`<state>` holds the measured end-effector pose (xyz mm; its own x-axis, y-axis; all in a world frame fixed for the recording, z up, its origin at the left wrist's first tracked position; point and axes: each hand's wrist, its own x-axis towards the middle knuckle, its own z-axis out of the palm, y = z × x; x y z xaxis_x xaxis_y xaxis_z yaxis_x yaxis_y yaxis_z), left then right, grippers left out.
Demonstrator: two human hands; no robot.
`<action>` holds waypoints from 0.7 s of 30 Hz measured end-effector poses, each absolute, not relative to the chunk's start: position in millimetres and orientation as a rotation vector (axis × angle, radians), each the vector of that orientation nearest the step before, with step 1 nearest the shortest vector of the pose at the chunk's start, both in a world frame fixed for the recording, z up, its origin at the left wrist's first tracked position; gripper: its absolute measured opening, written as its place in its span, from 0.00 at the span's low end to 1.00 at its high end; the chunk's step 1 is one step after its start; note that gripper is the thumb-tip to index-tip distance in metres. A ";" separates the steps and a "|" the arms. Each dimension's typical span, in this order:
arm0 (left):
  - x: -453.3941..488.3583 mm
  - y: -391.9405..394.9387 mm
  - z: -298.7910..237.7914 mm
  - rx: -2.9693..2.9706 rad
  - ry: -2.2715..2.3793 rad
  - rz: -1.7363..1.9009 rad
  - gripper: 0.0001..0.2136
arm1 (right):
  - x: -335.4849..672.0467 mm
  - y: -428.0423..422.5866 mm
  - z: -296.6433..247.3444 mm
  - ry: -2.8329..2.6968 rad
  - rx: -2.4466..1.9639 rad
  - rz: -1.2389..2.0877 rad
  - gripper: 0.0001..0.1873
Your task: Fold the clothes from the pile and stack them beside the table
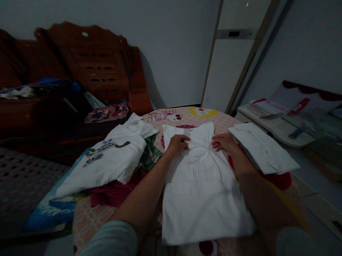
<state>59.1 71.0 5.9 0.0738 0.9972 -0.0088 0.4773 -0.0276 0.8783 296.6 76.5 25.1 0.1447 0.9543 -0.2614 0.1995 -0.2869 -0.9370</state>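
A white shirt (205, 206) lies lengthwise before me on the round table, its sides folded in to a long shape. Its collar end points away from me, and creases run across the cloth between my hands. My left hand (178, 144) is on the upper left of the shirt, fingers curled and closed on the fabric near the collar. At the shirt's upper right edge, my right hand (225, 143) has its fingers stretched toward the cloth, slightly apart. Right of that hand lies a folded white garment (265, 148).
A pile with a printed white shirt (104, 160) on top, over green and dark red clothes (114, 193), lies at left. The pink patterned tablecloth (224, 118) covers the table. Behind are a wooden sofa (99, 67), a tall white cabinet-like unit (230, 60), and papers (269, 107) at right.
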 end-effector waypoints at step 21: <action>54.7 63.9 14.6 1.510 1.377 0.501 0.12 | 299.1 79.2 15.0 -1.233 -1.643 1.133 0.09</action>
